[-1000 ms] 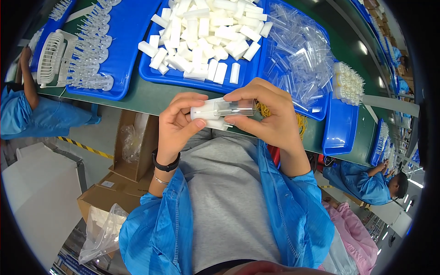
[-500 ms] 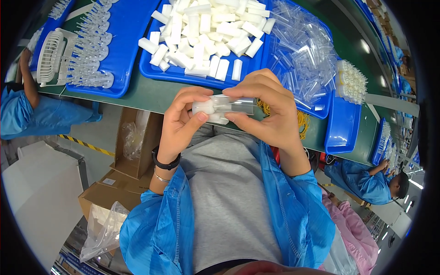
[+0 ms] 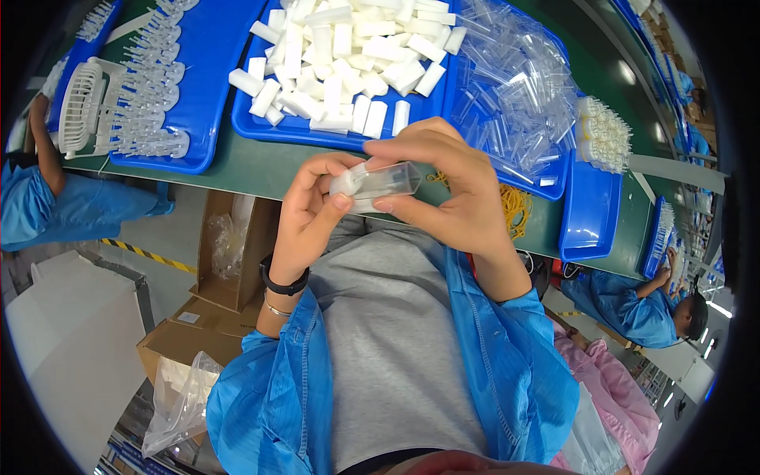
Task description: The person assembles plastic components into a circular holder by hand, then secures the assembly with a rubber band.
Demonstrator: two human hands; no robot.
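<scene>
Close in front of my body, both hands meet on one small assembly. My left hand (image 3: 305,210) is closed, thumb and fingers pinching a rounded white plastic piece (image 3: 347,184). A clear plastic tube (image 3: 402,180) adjoins that piece on its right, and its open end points right. Thumb and fingers of my right hand (image 3: 459,184) grip the tube from below and above. How far the white piece sits inside the tube is partly hidden by my fingers. Beneath the tube another pale edge shows, too covered to make out.
A blue tray (image 3: 297,138) of white foam blocks (image 3: 340,63) lies ahead. Right of it, another blue tray (image 3: 546,188) holds clear tubes (image 3: 514,95). Yellow bands (image 3: 516,212) lie near my right hand. White pronged parts (image 3: 150,95) fill a left tray; cardboard boxes (image 3: 194,328) stand below.
The clear tube has shifted slightly left and tilted, so its open end now faces more toward view. My right fingers have moved left along it, nearer the white piece.
</scene>
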